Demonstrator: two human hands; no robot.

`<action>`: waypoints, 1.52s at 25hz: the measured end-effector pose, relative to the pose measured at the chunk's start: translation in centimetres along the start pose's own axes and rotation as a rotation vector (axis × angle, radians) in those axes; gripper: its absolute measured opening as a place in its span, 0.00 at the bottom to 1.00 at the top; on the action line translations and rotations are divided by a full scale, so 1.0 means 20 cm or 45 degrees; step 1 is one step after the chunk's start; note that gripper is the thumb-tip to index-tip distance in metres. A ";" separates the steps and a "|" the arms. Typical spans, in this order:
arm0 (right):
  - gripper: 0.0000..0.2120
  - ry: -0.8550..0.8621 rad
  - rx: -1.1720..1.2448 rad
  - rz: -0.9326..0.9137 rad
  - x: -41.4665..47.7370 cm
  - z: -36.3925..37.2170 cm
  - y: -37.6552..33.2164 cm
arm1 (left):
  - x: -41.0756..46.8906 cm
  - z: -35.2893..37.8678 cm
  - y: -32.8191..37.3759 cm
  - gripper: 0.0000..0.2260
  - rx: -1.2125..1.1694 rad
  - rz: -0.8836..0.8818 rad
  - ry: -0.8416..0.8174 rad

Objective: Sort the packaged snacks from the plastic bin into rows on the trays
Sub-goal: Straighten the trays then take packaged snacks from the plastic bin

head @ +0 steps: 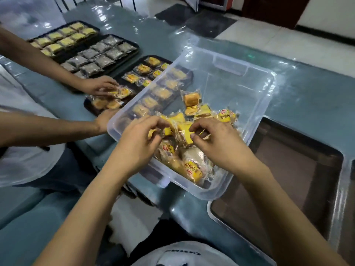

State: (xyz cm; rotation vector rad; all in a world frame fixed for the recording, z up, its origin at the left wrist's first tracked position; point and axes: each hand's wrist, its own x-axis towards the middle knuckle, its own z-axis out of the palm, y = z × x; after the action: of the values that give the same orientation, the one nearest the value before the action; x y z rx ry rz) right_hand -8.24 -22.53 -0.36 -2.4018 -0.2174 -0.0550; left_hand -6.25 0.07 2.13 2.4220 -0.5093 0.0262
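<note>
Both hands in the clear plastic bin (255, 120): left hand (140, 139) and right hand (215, 139), each grip pinched on a yellow cake packet (181, 129) amid the pile. Risk: slippery film sliding free, or neighbouring packets dragged along, spoiling rows on the nearest tray (90, 108) on the desk (307, 96). Red logo and Chinese characters on bread wrappers (189, 169), not clearly legible.

The shiny blue-grey desk (307, 96) holds three dark trays (132, 45) of snacks side by side, and a clear plastic bin (255, 120) just beside the nearest tray.
</note>
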 end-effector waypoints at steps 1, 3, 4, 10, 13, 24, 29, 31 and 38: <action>0.08 -0.088 -0.042 0.037 0.04 0.02 -0.02 | 0.06 -0.01 -0.05 0.14 0.005 0.004 -0.020; 0.11 -0.313 -0.134 0.129 0.11 0.06 -0.05 | 0.17 -0.01 -0.13 0.14 0.022 0.049 -0.087; 0.13 -0.426 -0.171 0.191 0.14 0.10 -0.06 | 0.21 -0.01 -0.17 0.15 0.018 0.076 -0.133; 0.25 -0.881 -0.131 0.484 0.24 0.25 -0.14 | 0.42 0.01 -0.37 0.18 0.146 0.199 -0.347; 0.27 -1.002 -0.182 0.560 0.24 0.30 -0.17 | 0.50 0.03 -0.42 0.20 0.385 0.312 -0.506; 0.24 -0.946 -0.423 0.794 0.17 0.21 -0.14 | 0.56 0.09 -0.49 0.26 0.498 0.221 -1.007; 0.22 -0.977 -0.455 0.822 0.16 0.24 -0.10 | 0.57 0.10 -0.48 0.23 0.522 0.233 -1.052; 0.30 -0.969 -0.439 0.848 0.15 0.26 -0.08 | 0.57 0.12 -0.48 0.15 0.602 0.295 -1.063; 0.28 -0.939 -0.448 0.863 0.15 0.27 -0.03 | 0.56 0.11 -0.36 0.08 0.467 0.490 -0.998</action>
State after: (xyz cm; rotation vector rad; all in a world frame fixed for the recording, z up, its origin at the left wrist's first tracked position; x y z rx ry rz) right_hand -5.48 -18.00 -3.68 -2.6075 0.3088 1.1923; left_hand 6.55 -0.22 -2.24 2.5797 -1.4174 -0.7457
